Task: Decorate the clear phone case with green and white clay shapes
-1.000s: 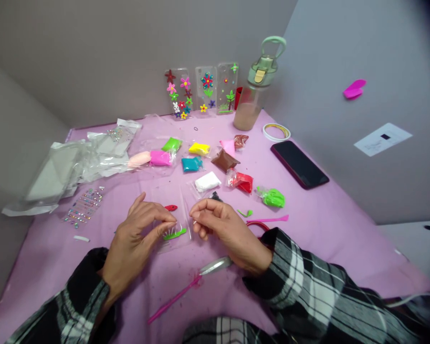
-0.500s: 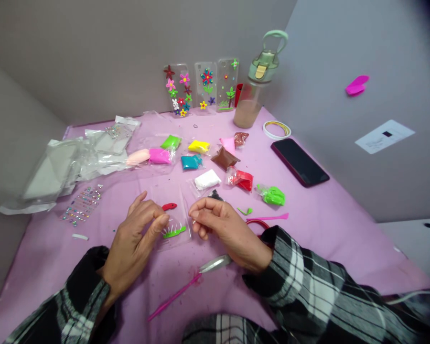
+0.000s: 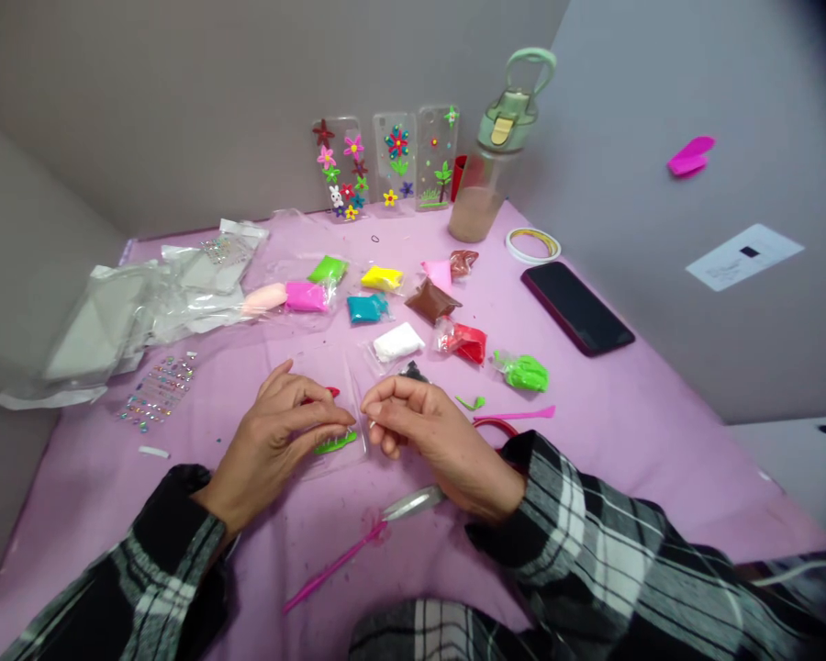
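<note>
1. Nearest the viewer, a pink modelling tool [image 3: 334, 566] lay on the purple table [image 3: 626, 441], just near of both wrists.
2. The left hand [image 3: 285, 431] rested on a clear phone case [image 3: 330, 404] lying flat at the table's middle; its fingertips were pressed together over a green clay strip [image 3: 336, 443] stuck to the case.
3. The right hand [image 3: 430, 431], just right of the case, had thumb and forefinger pinched shut; what they gripped was too small to tell.
4. The case looked light, stiff and slick, best steadied by its edges; the clay looked soft and easily dented, so only light touches suited it.
5. Farther off lay clay packets [image 3: 368, 308], a dark phone [image 3: 576, 308] at far right, and decorated cases [image 3: 385, 161] leaning on the wall.
</note>
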Demonstrator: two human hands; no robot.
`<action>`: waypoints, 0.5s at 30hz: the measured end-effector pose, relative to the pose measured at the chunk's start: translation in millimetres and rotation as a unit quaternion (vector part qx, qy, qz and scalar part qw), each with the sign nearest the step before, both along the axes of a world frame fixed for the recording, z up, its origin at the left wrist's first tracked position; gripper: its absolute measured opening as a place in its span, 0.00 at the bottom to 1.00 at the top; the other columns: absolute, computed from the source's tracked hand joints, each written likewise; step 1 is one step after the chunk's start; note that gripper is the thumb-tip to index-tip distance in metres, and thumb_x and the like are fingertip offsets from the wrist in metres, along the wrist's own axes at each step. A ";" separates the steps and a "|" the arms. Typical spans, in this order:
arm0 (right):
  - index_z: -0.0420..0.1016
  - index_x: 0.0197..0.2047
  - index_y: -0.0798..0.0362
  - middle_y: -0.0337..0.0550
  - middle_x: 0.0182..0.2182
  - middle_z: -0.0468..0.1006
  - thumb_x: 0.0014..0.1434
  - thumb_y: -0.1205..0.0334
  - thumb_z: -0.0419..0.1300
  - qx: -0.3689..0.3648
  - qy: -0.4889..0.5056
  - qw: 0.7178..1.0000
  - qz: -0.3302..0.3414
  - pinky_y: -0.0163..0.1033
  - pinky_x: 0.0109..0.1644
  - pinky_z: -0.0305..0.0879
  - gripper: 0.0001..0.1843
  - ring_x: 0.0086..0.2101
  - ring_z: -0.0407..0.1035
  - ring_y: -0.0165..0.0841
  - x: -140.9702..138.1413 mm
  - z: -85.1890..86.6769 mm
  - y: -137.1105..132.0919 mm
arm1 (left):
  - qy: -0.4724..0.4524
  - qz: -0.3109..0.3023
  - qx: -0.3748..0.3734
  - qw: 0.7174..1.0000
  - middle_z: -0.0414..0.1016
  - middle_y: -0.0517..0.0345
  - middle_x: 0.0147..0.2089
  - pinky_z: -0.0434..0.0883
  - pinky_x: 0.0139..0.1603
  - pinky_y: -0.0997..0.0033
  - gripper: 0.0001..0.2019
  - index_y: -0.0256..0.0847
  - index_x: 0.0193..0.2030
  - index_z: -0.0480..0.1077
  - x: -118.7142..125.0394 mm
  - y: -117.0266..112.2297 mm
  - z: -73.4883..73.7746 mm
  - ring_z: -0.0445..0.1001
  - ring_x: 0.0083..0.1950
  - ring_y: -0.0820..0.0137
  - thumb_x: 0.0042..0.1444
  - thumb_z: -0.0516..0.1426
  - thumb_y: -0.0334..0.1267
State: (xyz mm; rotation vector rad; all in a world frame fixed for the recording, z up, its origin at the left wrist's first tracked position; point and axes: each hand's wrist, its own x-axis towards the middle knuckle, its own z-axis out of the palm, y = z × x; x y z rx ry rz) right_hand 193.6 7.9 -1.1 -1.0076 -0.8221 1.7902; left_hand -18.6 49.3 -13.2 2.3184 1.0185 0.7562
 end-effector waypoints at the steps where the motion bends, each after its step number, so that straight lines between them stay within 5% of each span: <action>1: 0.76 0.33 0.53 0.34 0.23 0.76 0.58 0.58 0.68 0.000 0.003 1.000 0.000 0.31 0.28 0.59 0.08 0.22 0.64 0.23 0.1 -0.1 -0.2 | 0.007 -0.007 0.004 1.000 0.77 0.62 0.36 0.55 0.70 0.41 0.08 0.53 0.40 0.81 0.4 1.2 -1.1 0.76 0.43 0.66 0.66 0.59 0.41; 15: 0.76 0.35 0.53 0.34 0.23 0.76 0.58 0.56 0.68 -0.001 0.017 1.000 0.006 0.32 0.28 0.58 0.09 0.22 0.64 0.24 -0.2 3.7 -3.3 | 0.051 -0.043 0.111 0.992 0.75 0.63 0.36 0.54 0.70 0.40 0.08 0.51 0.40 0.80 1.9 5.6 -9.6 0.72 0.42 0.68 0.64 0.61 0.32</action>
